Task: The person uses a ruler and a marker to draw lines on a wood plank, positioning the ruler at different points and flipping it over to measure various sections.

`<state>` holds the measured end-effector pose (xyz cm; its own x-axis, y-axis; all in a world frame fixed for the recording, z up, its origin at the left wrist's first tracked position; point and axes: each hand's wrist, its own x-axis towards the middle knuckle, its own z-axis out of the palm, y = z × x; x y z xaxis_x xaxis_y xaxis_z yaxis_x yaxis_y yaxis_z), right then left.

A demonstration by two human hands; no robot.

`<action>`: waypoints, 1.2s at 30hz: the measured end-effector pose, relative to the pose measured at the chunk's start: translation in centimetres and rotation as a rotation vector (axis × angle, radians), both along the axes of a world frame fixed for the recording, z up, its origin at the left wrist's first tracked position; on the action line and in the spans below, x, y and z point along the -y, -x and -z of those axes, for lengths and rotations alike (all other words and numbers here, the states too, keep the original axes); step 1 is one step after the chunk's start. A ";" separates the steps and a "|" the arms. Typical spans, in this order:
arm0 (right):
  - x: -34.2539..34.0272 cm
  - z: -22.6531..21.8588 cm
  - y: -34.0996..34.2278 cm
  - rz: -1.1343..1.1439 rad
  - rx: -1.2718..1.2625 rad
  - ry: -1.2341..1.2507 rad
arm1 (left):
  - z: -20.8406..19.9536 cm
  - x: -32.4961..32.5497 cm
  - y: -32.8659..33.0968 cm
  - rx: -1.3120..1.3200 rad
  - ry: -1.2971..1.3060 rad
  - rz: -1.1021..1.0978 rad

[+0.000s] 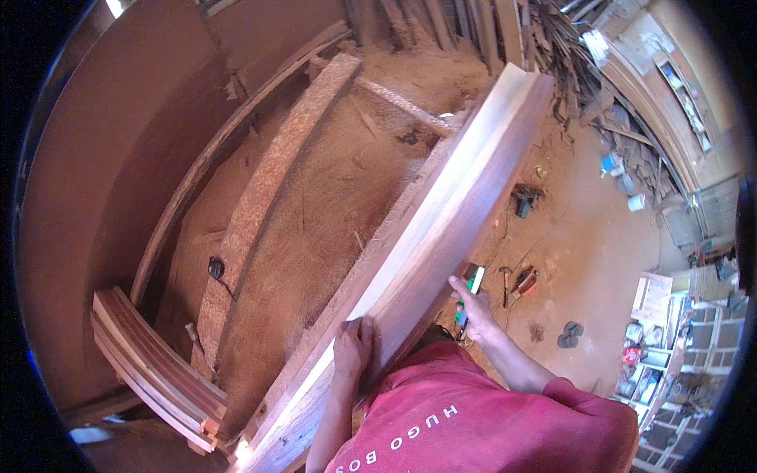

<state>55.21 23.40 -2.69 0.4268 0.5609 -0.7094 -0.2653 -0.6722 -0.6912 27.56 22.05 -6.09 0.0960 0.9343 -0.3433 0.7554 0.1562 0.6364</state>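
Observation:
A long wooden beam with a stepped, pale-and-brown profile runs diagonally in front of me, from lower left to upper right. My left hand is on its upper face, fingers bent and pressed against the wood. On the beam's right side, my right hand is closed around a slim green-and-white tool. The palm and fingers cover much of this tool, so its exact kind is unclear. My right thumb points toward the beam's edge.
Sawdust-covered planks stand left of the beam, near stacked curved-looking boards. A hammer, an orange-and-black tool and sandals lie on the floor at right. Scrap wood piles up at the back; shelves stand far right.

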 end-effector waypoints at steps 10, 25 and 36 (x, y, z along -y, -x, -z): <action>-1.3 -1.8 2.2 0.132 -0.108 -0.237 | -7.7 -0.5 -1.7 0.077 0.037 0.137; -3.6 -3.9 4.2 -0.067 -0.237 -0.290 | -4.2 -1.9 -0.4 -0.286 0.003 0.097; -3.6 -5.5 -1.0 0.043 0.252 -0.678 | -4.6 -3.6 0.2 -0.320 0.001 0.090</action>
<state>56.19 27.05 2.79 0.5634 0.8214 -0.0883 -0.0594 -0.0663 -0.9960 27.32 25.65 -1.51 0.0654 0.9265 -0.3706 0.9278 0.0802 0.3643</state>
